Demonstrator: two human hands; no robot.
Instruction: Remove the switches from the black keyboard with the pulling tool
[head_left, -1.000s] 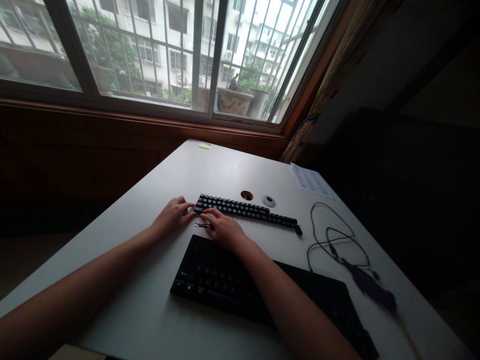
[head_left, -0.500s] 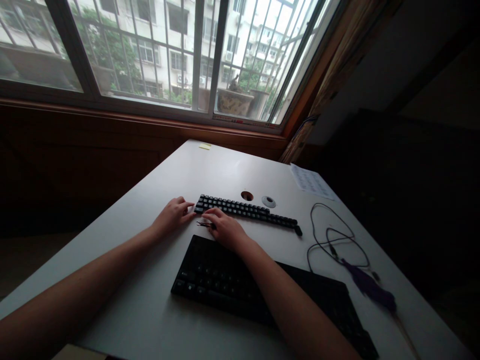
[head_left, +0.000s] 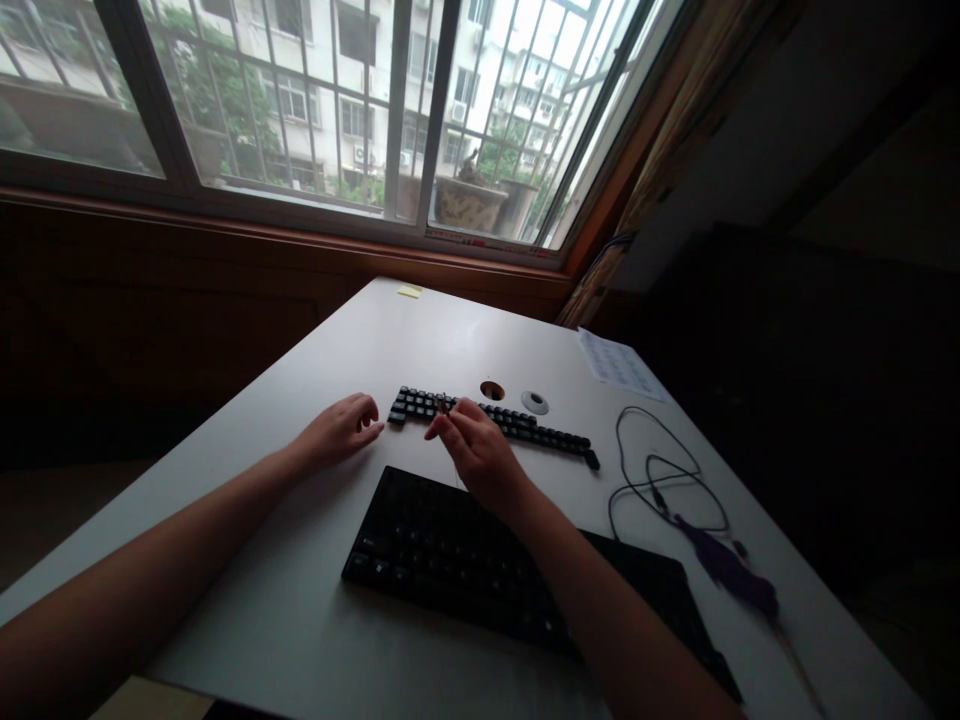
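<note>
Fingers loosely curled with a gap to the thumb, my left hand rests on the table left of the keycap rows and holds nothing visible. My right hand is above the table between the keycaps and the keyboard. It pinches a small wire keycap puller, whose prongs point up and away from me. Black keycaps lie in tight rows beyond that hand, partly hidden by it. Nearer to me is a black keyboard, with my right forearm across it; its upper part is too dark to make out.
To the right lie a looped black cable and a purple item on a thin stick. A printed sheet, a yellow note, a round table hole and a grey ring cover are farther back on the white table.
My right hand has lifted and moved right, turning the keycap puller from flat near the table to prongs up. My left hand has drawn slightly left, away from the keycaps.
</note>
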